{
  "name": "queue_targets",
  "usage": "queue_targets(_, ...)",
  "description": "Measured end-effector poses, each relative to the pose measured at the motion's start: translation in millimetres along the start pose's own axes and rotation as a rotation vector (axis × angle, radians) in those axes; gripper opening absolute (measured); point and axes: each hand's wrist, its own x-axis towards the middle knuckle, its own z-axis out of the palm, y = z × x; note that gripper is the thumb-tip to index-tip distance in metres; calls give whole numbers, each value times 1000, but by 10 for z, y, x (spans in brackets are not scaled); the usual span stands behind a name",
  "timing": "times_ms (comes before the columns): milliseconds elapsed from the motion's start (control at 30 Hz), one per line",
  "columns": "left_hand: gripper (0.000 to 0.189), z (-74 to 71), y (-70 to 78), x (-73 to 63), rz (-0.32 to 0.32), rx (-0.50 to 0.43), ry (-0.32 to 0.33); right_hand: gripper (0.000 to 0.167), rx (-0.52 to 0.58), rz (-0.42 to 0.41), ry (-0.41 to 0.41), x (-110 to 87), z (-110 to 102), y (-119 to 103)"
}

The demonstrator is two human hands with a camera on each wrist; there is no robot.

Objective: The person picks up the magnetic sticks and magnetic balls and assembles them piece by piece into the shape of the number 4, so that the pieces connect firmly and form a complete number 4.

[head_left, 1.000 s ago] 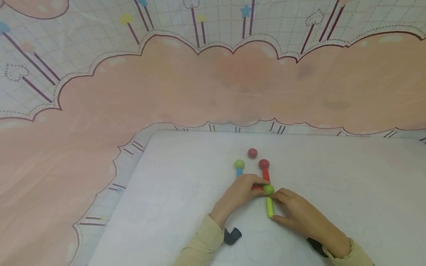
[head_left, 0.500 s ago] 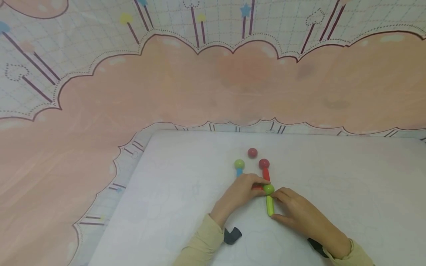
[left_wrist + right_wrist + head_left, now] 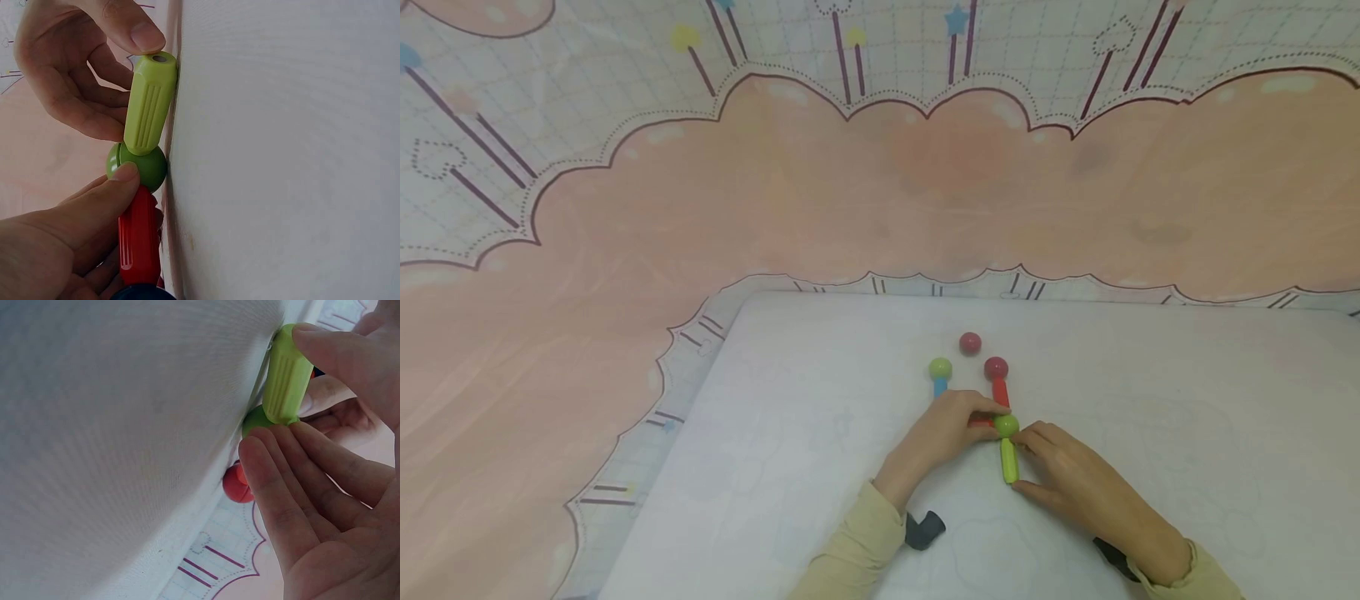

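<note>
My left hand (image 3: 936, 433) pinches a green ball (image 3: 1006, 426) between thumb and fingers. From that ball a red rod (image 3: 139, 237) runs left to a dark blue ball (image 3: 142, 293), partly cut off in the left wrist view. A yellow-green rod (image 3: 1009, 462) with grooved sides is held in my right hand (image 3: 1078, 479), thumb on its near end and fingertips at its far end. That far end touches the green ball. Another red rod (image 3: 1000, 393) leads from the green ball to a red ball (image 3: 996, 368). My left hand covers part of the assembly.
Beyond the hands, a second green ball (image 3: 940, 369) tops a blue rod (image 3: 940, 387), and a lone red ball (image 3: 970, 343) lies farther back. Everything rests on a white tabletop (image 3: 760, 467). A black wrist device (image 3: 925, 531) shows beside the left sleeve.
The yellow-green rod has moved slightly away from me, closing the small gap to the green ball. My left hand has stayed nearly still.
</note>
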Motion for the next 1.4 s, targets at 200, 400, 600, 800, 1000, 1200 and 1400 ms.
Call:
queue_targets(200, 34, -3, 0, 3, 2, 1, -1, 50, 0, -8, 5, -1, -8, -3)
queue_targets(400, 34, 1, -9, 4, -3, 7, -6, 48, 9, -25, 17, -8, -15, -15)
queue_targets(600, 35, -2, -3, 11, -8, 12, -8, 47, 18, -16, -16, 5, -62, -16)
queue_targets(800, 35, 1, -8, 6, -11, 7, -8, 48, 43, 2, -51, 30, -132, -3)
queue_targets(1000, 35, 3, -12, -1, -9, 10, -6, 49, 45, 2, -32, 67, -181, 31)
queue_targets(1200, 34, 3, 0, -10, -8, -2, -9, 51, 42, 3, 9, 117, -256, 73)
queue_targets(1400, 35, -12, 15, -13, -8, -9, -6, 53, 45, 21, 21, 191, -340, 102)
